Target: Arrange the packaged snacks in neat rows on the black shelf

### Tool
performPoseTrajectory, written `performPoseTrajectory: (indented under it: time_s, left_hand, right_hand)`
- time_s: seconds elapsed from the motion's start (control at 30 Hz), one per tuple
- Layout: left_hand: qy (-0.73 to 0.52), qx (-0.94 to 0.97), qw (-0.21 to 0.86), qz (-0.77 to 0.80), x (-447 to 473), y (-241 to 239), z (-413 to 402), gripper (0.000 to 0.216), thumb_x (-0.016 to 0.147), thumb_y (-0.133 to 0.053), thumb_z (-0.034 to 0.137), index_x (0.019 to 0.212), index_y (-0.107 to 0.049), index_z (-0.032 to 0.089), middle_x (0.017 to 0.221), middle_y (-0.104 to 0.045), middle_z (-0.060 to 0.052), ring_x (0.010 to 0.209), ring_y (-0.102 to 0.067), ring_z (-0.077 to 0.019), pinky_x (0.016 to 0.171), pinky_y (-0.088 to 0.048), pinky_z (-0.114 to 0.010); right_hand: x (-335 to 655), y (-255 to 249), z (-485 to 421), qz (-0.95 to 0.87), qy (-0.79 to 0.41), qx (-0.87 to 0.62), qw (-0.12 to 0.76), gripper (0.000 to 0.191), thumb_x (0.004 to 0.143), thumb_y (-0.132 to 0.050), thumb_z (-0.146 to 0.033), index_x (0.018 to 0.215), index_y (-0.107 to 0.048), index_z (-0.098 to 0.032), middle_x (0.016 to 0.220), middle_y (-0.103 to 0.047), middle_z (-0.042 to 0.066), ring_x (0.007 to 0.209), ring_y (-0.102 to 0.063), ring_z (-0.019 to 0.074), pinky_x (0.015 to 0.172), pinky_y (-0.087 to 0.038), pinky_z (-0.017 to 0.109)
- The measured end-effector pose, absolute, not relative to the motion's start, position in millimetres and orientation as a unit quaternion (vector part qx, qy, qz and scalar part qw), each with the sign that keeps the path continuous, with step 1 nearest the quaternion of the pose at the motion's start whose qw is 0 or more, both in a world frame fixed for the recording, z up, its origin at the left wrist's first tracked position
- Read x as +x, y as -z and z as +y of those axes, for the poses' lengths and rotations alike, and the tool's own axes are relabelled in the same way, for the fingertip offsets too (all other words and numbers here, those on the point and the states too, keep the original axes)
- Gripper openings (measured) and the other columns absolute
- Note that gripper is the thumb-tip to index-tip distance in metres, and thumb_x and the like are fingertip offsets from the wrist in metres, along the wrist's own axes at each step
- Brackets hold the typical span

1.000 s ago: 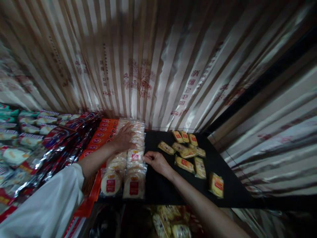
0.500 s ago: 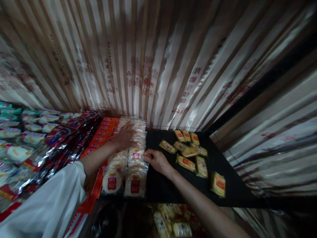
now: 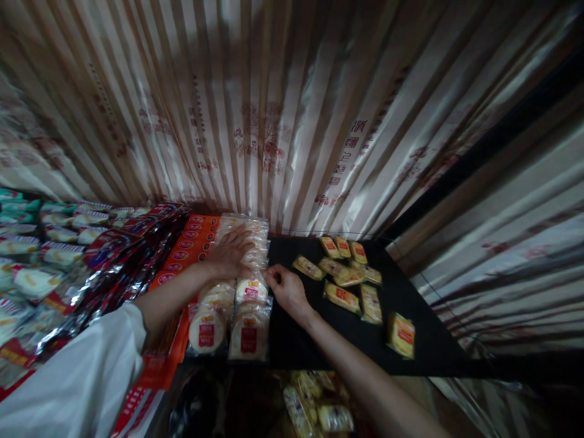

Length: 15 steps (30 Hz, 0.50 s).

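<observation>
Two rows of clear packets hold round pale crackers or flat cakes with red labels; one left-row packet (image 3: 207,331) and one right-row packet (image 3: 249,334) lie at the near end. My left hand (image 3: 227,255) rests palm down across both rows, its fingers spread. At the right row's outer side, my right hand (image 3: 288,293) has thumb and fingertips pinched on the edge of a packet of round crackers (image 3: 252,289). That packet overlaps the one nearer to me. What lies under my left palm is hidden.
Orange packets (image 3: 189,237) and dark red shiny packets (image 3: 123,261) lie to the left, then white snack packs (image 3: 61,252). Small yellow wrapped cakes (image 3: 342,297) are scattered on the black shelf (image 3: 305,340). More yellow packs (image 3: 335,420) sit below. A pleated curtain (image 3: 274,91) hangs behind.
My right hand has moved slightly away from me along the packet row, its pinch now higher. My left hand has shifted a little, fingers still spread.
</observation>
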<state>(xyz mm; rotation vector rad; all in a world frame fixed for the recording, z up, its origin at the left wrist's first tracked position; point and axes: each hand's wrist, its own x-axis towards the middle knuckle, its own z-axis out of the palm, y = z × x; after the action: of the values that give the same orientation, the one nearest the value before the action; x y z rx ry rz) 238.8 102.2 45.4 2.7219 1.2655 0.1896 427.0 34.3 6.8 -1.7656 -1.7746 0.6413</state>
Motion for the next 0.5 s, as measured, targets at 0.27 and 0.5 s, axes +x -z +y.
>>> performPoseTrajectory:
  time_s: [0.27,0.5]
  left_hand:
    - [-0.048,0.902,0.072,0.424,246,-59,93,0.063,0.069,-0.069,0.04,0.123,-0.05,0.016,0.149,-0.022,-0.015,0.14,0.0,-0.03,0.111,-0.015,-0.05]
    - [-0.06,0.899,0.057,0.43,242,-53,95,0.059,0.068,-0.07,0.043,0.119,-0.054,0.019,0.149,-0.025,-0.012,0.139,-0.003,-0.0315,0.11,-0.017,-0.051]
  right_hand:
    - [444,-9,15,-0.679,-0.295,-0.64,0.204,0.033,0.079,-0.051,-0.05,0.067,-0.062,-0.022,0.059,-0.06,-0.002,0.055,-0.052,0.0114,0.051,-0.031,0.022]
    - [442,-3,5,-0.694,-0.287,-0.615,0.239,0.02,0.079,-0.055,-0.036,0.07,-0.065,-0.022,0.061,-0.062,-0.003,0.055,-0.054,0.0112,0.053,-0.033,0.021]
